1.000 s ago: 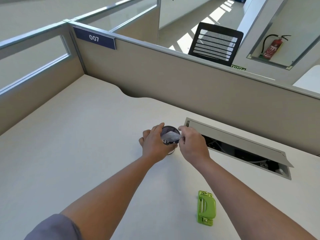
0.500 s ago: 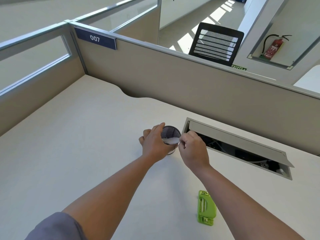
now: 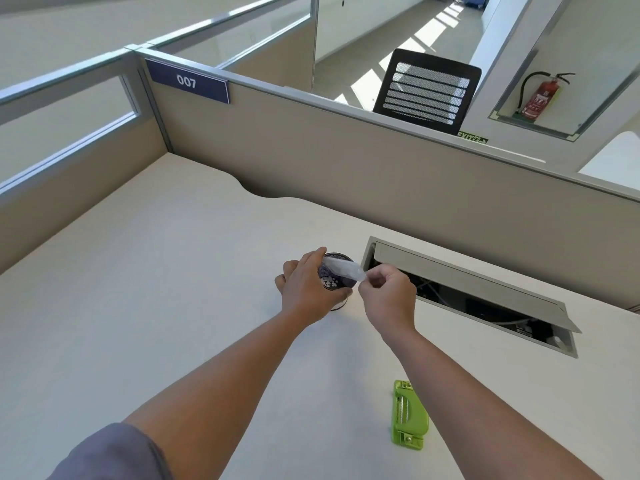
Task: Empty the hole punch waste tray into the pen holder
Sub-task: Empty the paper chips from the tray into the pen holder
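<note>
This is an office cubicle: beige partition panels (image 3: 346, 168) enclose a pale desk (image 3: 156, 271), a "007" nameplate (image 3: 187, 82) is mounted on the partition, and a mesh-backed chair (image 3: 427, 91) and a fire extinguisher (image 3: 538, 97) stand beyond it.

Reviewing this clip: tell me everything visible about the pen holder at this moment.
The pen holder is a small dark cylinder that looks like metal mesh, standing upright on the desk beside the open cable hatch. The left hand wraps its near side. Small white paper dots lie inside. Over its open mouth the right hand holds the translucent waste tray, tilted. Its base is mostly hidden.
</note>
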### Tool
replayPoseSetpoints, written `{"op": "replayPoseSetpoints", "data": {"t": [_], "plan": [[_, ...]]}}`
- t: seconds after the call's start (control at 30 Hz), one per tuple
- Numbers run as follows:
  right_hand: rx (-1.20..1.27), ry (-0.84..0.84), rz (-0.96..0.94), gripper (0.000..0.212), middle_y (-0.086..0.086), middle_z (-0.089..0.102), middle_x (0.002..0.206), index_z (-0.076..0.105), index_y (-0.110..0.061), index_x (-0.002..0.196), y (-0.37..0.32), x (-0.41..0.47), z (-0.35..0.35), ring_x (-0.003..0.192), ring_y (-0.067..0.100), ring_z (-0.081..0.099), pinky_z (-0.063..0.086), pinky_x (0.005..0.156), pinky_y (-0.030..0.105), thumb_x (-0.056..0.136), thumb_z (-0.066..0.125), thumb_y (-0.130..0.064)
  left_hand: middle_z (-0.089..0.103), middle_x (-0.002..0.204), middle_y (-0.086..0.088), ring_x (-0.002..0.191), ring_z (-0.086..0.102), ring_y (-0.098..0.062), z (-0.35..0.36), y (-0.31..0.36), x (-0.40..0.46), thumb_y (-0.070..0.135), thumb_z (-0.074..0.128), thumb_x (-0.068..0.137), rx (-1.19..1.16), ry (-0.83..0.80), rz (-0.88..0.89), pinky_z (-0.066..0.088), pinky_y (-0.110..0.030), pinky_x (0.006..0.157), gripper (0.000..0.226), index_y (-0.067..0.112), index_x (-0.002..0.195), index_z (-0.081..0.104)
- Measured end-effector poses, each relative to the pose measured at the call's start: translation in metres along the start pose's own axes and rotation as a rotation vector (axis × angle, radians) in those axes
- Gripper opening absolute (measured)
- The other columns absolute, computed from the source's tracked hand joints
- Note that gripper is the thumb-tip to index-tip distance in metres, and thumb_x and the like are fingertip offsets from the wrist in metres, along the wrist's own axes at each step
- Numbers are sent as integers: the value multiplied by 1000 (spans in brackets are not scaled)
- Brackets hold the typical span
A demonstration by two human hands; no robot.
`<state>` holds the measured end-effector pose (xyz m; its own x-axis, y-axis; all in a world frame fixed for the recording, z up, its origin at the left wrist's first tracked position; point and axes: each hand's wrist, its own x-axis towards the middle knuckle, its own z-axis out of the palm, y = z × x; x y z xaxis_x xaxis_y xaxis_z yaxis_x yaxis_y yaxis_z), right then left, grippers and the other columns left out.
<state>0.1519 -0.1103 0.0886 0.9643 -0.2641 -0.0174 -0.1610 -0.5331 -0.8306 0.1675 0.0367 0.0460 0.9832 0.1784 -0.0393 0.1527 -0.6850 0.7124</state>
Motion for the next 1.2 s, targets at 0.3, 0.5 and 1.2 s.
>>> {"op": "replayPoseSetpoints", "data": {"t": [0.3,0.5,1.2], "plan": [[534,15,478,14,7,67,78,64,-10,85,11,0,-7,57,16,60,58,67,30,84,68,3,50,147,17,129,35,-21,-1,3,-1,68,74,65,40,-15,-10,25,-37,93,99,35,150,36],[736,-22,593,17,8,66,77,62,-10,85,21,-2,-12,55,14,62,60,62,26,88,68,6,47,151,16,131,34,-23,-2,5,0,67,74,67,56,-26,-7,28,-41,98,97,35,150,35],[831,-63,603,22,11,61,82,56,-11,91,24,-14,-24,59,16,61,59,57,25,89,67,8,44,151,11,134,31,-22,-3,8,-17,49,81,73,-84,76,69,27,-36,106,86,30,148,43]]}}
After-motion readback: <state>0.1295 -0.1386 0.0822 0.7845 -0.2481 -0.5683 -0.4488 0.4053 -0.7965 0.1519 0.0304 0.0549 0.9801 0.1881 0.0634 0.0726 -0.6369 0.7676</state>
